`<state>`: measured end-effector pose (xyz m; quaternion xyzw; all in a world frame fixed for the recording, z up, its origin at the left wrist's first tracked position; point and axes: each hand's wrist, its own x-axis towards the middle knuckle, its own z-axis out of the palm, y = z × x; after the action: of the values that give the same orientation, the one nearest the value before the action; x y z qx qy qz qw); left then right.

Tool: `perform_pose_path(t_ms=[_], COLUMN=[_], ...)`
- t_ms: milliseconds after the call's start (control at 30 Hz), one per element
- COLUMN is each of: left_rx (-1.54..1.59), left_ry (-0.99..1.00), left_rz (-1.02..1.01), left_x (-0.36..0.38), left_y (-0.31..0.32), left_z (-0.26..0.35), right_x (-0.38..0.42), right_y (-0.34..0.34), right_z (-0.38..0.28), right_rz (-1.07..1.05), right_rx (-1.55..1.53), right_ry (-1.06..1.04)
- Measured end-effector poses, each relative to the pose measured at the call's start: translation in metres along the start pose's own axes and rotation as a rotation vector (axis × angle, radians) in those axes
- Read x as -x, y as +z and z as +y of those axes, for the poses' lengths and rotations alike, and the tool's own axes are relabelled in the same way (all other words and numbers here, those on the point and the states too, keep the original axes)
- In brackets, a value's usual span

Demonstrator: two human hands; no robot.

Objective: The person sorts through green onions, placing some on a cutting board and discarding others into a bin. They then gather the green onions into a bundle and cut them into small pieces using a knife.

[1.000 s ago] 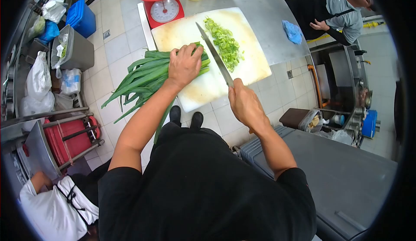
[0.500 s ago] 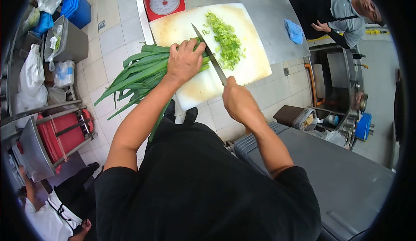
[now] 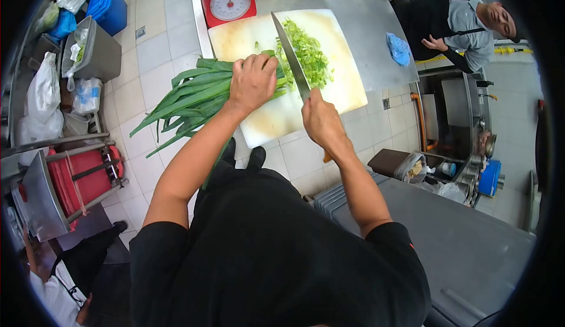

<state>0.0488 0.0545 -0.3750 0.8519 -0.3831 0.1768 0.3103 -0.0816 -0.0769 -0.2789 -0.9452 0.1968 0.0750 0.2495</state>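
My left hand (image 3: 253, 83) is closed over a bunch of long green onions (image 3: 191, 97), whose leaves hang past the left edge of the white cutting board (image 3: 265, 124). In my right hand (image 3: 322, 120) is the handle of a large knife (image 3: 292, 58). Its blade points up and away, just right of the bunch's cut ends, and overlaps the left side of a pile of chopped green onion (image 3: 310, 62). Whether the blade touches the board is hard to tell.
A red scale (image 3: 228, 3) stands behind the board on the metal table (image 3: 362, 15). A blue cloth (image 3: 398, 49) lies at the table's right. One person (image 3: 459, 24) stands beyond it; another (image 3: 67, 277) is at lower left. A grey counter (image 3: 447, 227) is at right.
The knife blade has swung upward and toward the right, closer to the chopped pile. My left hand still holds the bunch. The person at lower left has shifted downward in view.
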Motion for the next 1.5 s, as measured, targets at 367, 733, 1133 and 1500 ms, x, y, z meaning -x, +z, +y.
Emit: perform_pose_path(t_ms=[367, 733, 1133, 1500], left_rx=[-0.020, 0.052, 0.011, 0.054], left_ry=[-0.013, -0.021, -0.054, -0.047], left_rz=[-0.076, 0.099, -0.039, 0.082], left_x=[-0.001, 0.003, 0.001, 0.005], left_y=[-0.001, 0.006, 0.003, 0.002], left_z=[0.000, -0.004, -0.002, -0.003], right_x=[0.000, -0.009, -0.014, 0.003], right_y=[0.025, 0.018, 0.046, 0.015], right_z=[-0.005, -0.004, -0.001, -0.008], right_rz=[-0.123, -0.009, -0.112, -0.025], right_rx=[0.080, -0.001, 0.099, 0.021], right_ry=[0.057, 0.018, 0.059, 0.001])
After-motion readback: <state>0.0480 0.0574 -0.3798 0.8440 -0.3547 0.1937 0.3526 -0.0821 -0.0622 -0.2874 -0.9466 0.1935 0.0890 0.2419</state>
